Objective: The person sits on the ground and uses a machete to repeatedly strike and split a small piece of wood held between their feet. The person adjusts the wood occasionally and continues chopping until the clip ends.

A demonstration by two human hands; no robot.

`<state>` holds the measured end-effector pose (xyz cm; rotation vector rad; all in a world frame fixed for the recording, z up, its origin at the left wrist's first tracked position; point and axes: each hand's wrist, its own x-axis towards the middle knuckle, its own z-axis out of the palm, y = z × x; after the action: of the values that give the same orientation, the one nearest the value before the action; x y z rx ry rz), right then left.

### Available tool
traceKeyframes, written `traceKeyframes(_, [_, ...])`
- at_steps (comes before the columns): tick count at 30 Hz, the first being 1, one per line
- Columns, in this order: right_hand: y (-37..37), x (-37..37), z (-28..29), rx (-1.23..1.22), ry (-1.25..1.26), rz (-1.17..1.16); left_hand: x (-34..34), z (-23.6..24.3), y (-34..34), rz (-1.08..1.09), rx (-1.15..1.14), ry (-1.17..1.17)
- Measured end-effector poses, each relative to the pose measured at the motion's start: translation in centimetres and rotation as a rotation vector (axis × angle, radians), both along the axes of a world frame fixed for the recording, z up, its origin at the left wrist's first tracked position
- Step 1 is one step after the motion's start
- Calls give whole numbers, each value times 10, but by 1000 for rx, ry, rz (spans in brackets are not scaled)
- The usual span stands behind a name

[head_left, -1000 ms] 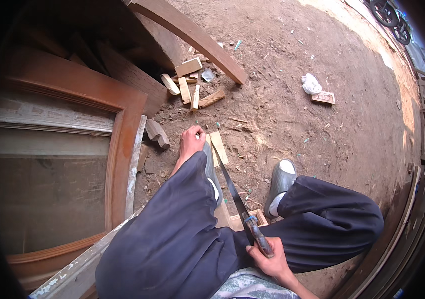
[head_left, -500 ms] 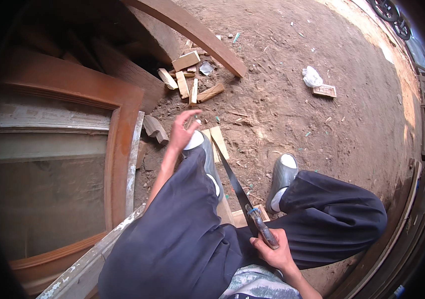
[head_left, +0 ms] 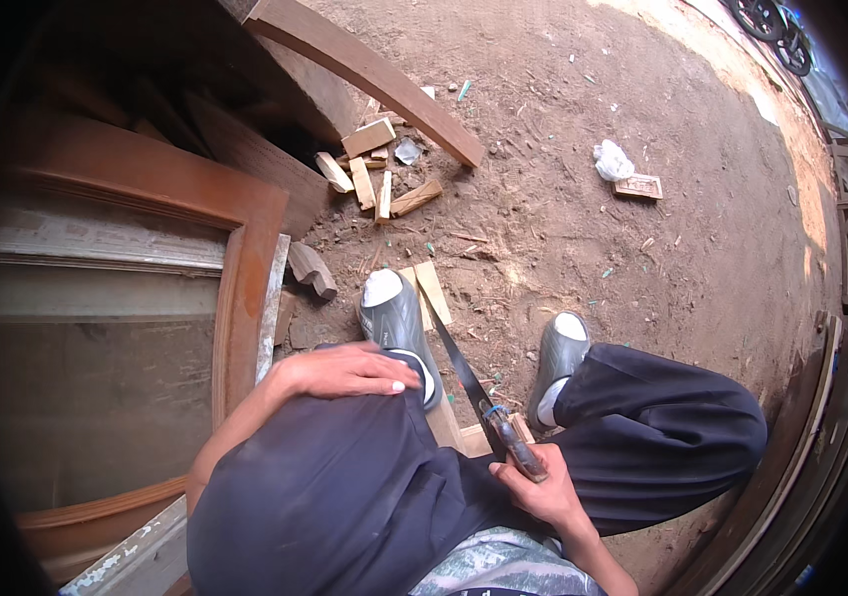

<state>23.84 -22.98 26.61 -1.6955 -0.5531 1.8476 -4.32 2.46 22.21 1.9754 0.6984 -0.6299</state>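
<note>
My right hand [head_left: 547,493] is closed around the dark, worn handle of a hand saw [head_left: 463,372], low between my legs. A blue tie or band shows where blade and handle meet. The long dark blade slants away to the upper left, its tip over a pale piece of wood [head_left: 432,293] on the ground beside my left shoe [head_left: 396,323]. My left hand [head_left: 352,372] lies flat on the dark trouser leg [head_left: 344,467] near my left knee, fingers stretched out and holding nothing. Another light board [head_left: 447,425] shows partly below the blade.
A brown wooden frame with a panel [head_left: 245,298] leans at my left. Offcuts [head_left: 369,137] lie in a heap beyond my left foot, below a curved plank [head_left: 374,74]. A white plastic bag [head_left: 613,161] sits by a small tray-like block [head_left: 639,186]. Planks [head_left: 791,447] line the right edge.
My left hand has come back from beside my left foot and settled on my left leg. My right hand keeps its hold on the saw, which has hardly moved.
</note>
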Motion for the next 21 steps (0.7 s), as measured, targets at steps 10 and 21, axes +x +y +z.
traceKeyframes(10, [-30, 5, 30, -20, -18, 43, 9, -7, 0, -287, 206, 110])
traceKeyframes(21, [-26, -26, -22, 99, -51, -28, 62, -170, 23, 715, 539, -298])
